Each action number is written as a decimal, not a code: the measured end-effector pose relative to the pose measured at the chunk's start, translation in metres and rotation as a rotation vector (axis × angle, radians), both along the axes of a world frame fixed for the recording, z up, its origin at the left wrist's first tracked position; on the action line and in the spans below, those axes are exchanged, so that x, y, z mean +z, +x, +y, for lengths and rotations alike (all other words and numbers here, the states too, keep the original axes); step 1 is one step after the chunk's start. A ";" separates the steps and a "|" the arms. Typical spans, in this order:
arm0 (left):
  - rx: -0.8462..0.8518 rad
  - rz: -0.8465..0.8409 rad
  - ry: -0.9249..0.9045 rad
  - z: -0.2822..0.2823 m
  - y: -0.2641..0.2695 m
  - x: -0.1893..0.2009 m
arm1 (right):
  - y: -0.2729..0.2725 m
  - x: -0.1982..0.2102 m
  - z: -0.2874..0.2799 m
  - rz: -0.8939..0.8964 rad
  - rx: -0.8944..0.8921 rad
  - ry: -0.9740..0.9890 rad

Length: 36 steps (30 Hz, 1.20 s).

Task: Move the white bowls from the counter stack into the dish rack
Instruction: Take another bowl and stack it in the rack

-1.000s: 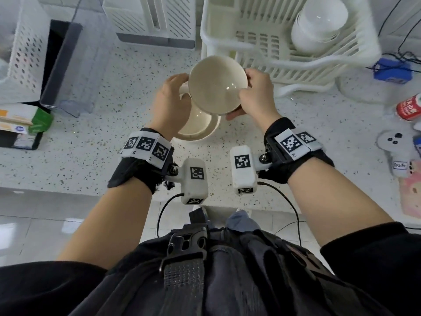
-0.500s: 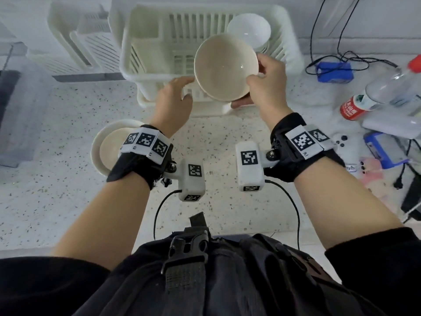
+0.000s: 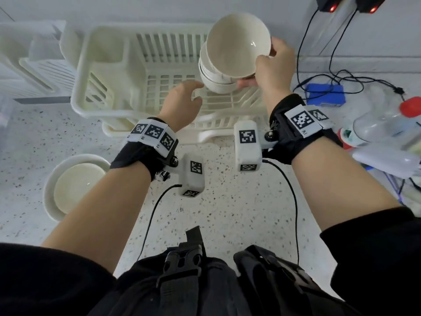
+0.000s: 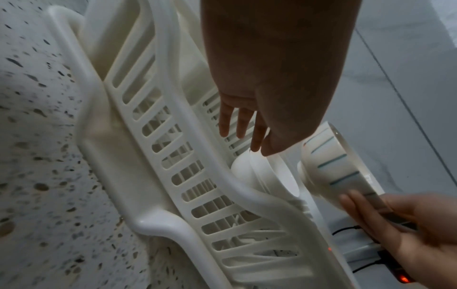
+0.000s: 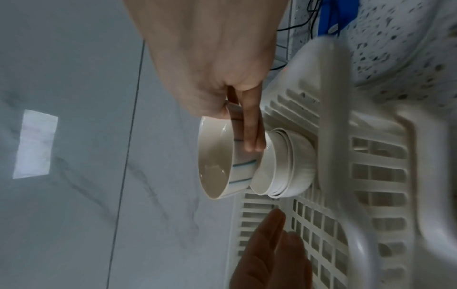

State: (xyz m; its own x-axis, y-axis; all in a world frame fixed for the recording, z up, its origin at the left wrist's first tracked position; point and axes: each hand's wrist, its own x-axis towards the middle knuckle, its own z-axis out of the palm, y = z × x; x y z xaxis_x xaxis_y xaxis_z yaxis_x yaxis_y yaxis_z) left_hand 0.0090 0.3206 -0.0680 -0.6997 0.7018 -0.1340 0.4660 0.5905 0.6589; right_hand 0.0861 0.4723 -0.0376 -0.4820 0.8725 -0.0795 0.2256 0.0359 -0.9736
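Note:
My right hand (image 3: pixel 259 69) grips a white bowl (image 3: pixel 237 44) with thin blue stripes (image 4: pixel 338 172) by its rim, thumb inside and fingers beneath. The bowl is tilted, just above a nested stack of white bowls (image 3: pixel 216 80) in the back right of the white dish rack (image 3: pixel 77 87). My left hand (image 3: pixel 184 99) hovers open over the rack floor, left of that stack, holding nothing. Bowls on the counter (image 3: pixel 75 185) sit at lower left, partly behind my left forearm. The right wrist view shows the held bowl (image 5: pixel 220 164) against the rack stack (image 5: pixel 284 166).
A second white rack (image 3: pixel 34 60) stands to the left of the dish rack. A blue box (image 3: pixel 323 94) with black cables, a red-capped bottle (image 3: pixel 382 124) and other clutter lie at the right. The wall runs close behind the rack.
The right hand carried the bowl from above the counter stack up over the rack's stack. The left hand let go of it and now hovers open over the rack.

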 end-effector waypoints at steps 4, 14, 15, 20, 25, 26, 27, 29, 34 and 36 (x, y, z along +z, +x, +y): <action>-0.024 -0.019 -0.034 0.010 -0.015 -0.016 | -0.025 -0.009 0.015 -0.019 -0.010 -0.016; -0.059 -0.101 0.034 0.023 -0.040 -0.044 | -0.058 -0.034 0.031 -0.107 0.015 -0.029; -0.066 -0.112 0.040 0.024 -0.040 -0.045 | -0.059 -0.037 0.031 -0.117 0.016 -0.018; -0.086 -0.136 0.056 0.029 -0.042 -0.051 | -0.061 -0.048 0.036 -0.170 0.027 0.072; -0.104 -0.147 0.068 0.030 -0.043 -0.056 | -0.061 -0.054 0.041 -0.240 0.068 0.113; -0.105 -0.143 0.067 0.030 -0.043 -0.057 | -0.061 -0.055 0.042 -0.250 0.077 0.128; -0.107 -0.139 0.068 0.030 -0.043 -0.057 | -0.061 -0.056 0.043 -0.256 0.084 0.140; -0.113 -0.132 0.071 0.030 -0.043 -0.058 | -0.062 -0.059 0.044 -0.263 0.096 0.145; -0.120 -0.126 0.077 0.030 -0.043 -0.059 | -0.066 -0.060 0.049 -0.292 0.096 0.121; -0.120 -0.124 0.073 0.029 -0.043 -0.059 | -0.067 -0.059 0.050 -0.310 0.093 0.102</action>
